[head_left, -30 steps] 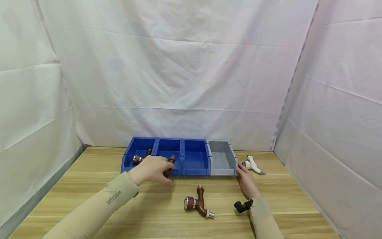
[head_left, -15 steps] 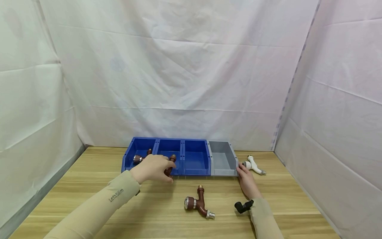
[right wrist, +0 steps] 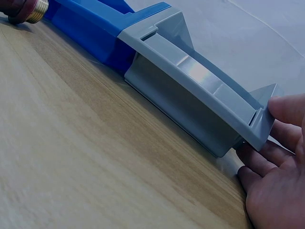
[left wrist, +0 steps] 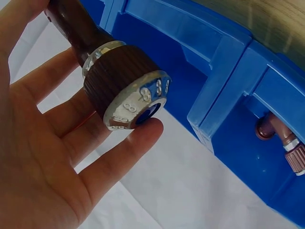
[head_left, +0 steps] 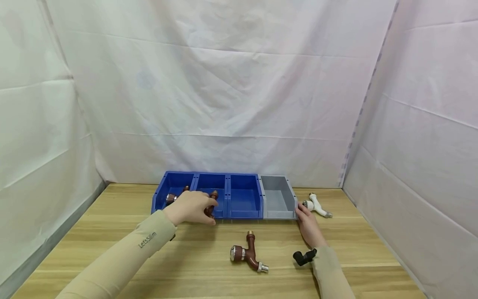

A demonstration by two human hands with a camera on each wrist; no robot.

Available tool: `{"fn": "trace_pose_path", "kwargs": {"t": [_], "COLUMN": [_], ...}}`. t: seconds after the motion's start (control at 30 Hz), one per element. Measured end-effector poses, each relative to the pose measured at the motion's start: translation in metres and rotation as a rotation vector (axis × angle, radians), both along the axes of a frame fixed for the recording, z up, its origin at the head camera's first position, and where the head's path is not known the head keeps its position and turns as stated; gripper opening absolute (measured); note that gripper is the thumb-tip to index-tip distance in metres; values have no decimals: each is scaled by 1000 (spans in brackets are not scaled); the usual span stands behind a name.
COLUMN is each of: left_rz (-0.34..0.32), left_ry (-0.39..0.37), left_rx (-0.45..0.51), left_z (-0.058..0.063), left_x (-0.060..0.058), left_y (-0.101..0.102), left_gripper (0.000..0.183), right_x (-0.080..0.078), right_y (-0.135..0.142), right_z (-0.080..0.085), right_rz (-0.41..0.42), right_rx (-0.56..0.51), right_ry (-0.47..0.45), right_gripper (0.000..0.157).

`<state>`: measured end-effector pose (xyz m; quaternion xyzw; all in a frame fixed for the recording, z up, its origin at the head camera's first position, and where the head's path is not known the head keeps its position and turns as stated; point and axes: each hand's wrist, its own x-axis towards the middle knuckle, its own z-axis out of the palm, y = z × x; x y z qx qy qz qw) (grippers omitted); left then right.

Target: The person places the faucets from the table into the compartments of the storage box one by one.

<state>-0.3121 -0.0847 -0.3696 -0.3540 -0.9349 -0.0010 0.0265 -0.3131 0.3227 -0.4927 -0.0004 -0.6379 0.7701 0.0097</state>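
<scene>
My left hand (head_left: 191,207) holds a brown faucet (left wrist: 119,71) over the front of the second blue bin (head_left: 213,181). In the left wrist view the faucet's ribbed knob with its silver cap faces the camera, one fingertip touching the cap; the hand hides part of the body. Another brown faucet (left wrist: 279,131) lies in the leftmost blue bin (head_left: 179,179). My right hand (head_left: 310,228) grips the front right corner of the grey bin (right wrist: 186,109), its thumb at the rim and its fingers along the outer side.
A third brown faucet (head_left: 251,253) lies on the wooden table (head_left: 209,274) in front of the bins. To the right of the grey bin lies a white faucet (head_left: 316,205). The third blue bin (head_left: 245,195) adjoins the grey one. White cloth (head_left: 231,104) encloses the table.
The left hand and its faucet have shifted very slightly, staying over the second blue bin. The right hand keeps its place at the grey bin.
</scene>
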Motion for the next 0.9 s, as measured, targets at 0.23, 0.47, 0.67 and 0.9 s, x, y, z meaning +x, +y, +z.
{"fn": "trace_pose_path", "kwargs": {"t": [0.23, 0.47, 0.67, 0.9], "left_rz": [-8, -23, -35, -11], "left_ry": [0, 9, 18, 25], "left_rx": [10, 8, 22, 22], "left_z": [3, 4, 4, 1], "left_x": [-1, -4, -6, -8], "left_y": [1, 3, 3, 2], "left_gripper": [53, 52, 53, 54], "right_x": [-3, -3, -2, 0], "right_y": [0, 0, 0, -3], "right_z": [-1, -1, -2, -2], "right_rz": [0, 3, -3, 5], "right_rx": [-8, -22, -15, -18], "right_ry": [18, 21, 12, 13], "right_gripper": [57, 57, 58, 57]}}
